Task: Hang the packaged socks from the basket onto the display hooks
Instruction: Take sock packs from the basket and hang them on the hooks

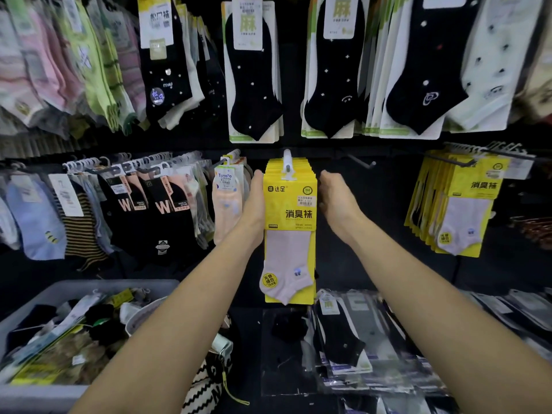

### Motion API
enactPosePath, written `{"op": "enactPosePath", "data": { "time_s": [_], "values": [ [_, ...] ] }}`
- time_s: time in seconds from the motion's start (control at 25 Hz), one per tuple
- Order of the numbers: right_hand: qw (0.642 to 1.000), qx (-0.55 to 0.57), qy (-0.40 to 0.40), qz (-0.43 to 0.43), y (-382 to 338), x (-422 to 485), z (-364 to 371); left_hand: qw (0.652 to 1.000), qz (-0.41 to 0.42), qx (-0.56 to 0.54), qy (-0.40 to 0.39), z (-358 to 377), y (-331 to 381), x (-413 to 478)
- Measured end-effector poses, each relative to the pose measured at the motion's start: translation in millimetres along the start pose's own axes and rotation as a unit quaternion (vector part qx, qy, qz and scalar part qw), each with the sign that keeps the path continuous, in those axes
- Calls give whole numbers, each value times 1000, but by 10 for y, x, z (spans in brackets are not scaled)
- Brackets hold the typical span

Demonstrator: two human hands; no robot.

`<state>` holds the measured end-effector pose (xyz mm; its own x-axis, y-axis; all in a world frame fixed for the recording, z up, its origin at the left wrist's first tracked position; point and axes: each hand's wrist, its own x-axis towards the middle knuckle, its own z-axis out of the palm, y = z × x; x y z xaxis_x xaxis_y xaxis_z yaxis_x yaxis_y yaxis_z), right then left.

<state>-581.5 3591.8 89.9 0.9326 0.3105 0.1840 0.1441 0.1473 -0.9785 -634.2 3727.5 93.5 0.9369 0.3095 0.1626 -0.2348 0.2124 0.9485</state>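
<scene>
Head view: the fingers (257, 182) of the left hand (254, 204) lie straight and close together, flat against the 9 o'clock edge of the yellow sock packs (289, 204). The fingers (326, 179) of the right hand (339, 203) are loosely bent toward the 3 o'clock edge, near its top corner. They hold nothing, and I cannot tell whether they touch the card.

The packs hang as a tight stack on a hook (287, 167) at the centre of the frame, white hanger tabs threaded over the rod. Their long axis runs from 12 to 6 o'clock: hanger end at 12, printed yellow face toward the camera, and the pale pink sock (285, 264) in the lower half with its toe pointing toward 7.

At 9 o'clock room is tight, with a peach sock pack (227, 204) just beside the back of the left hand. At 3 o'clock dark panel lies open beyond the right hand, crossed only by a second hook (363, 162) toward 2. A second yellow stack (457, 204) hangs well apart, farther along at 3. Black sock cards (257, 70) hang at 12, their lower edges near the tabs but apart. At 5 o'clock flat packs (343, 339) lie below the stack's bottom edge. The grey basket (59, 289), with mixed packs in it, sits at 8 o'clock under the left forearm.
</scene>
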Motion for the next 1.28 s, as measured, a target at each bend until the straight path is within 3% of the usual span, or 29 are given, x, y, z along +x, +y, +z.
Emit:
{"op": "enactPosePath", "data": {
  "time_s": [0.24, 0.44, 0.56, 0.68, 0.88, 1.0, 1.12, 1.28],
  "values": [
    [998, -7, 48, 26, 245, -51, 49, 1000, 10, -18, 19, -73, -319, -56],
    [998, -40, 13, 52, 424, -194, 50, 999, -47, -9, 23, -87, -485, -254],
    [998, -54, -12, 41, 581, -330, -123, 998, -39, -8, 43, -251, -673, -389],
    [984, -154, -66, 51, 1032, -786, -524, 992, -60, 60, 92, -549, -1109, -702],
    [938, -271, -90, 196, 1957, -1800, -1208, 962, -205, 144, 113, -833, -2190, -1420],
    [891, -369, -88, 248, 2425, -2307, -1528, 948, -226, 216, 52, -702, -2823, -1849],
    [791, -536, -175, 239, 2696, -2562, -1864, 932, -245, 268, -9, -396, -3364, -2132],
    [750, -587, -155, 262, 2877, -2661, -2022, 882, -269, 361, -138, 68, -3877, -2350]
  ]
}}
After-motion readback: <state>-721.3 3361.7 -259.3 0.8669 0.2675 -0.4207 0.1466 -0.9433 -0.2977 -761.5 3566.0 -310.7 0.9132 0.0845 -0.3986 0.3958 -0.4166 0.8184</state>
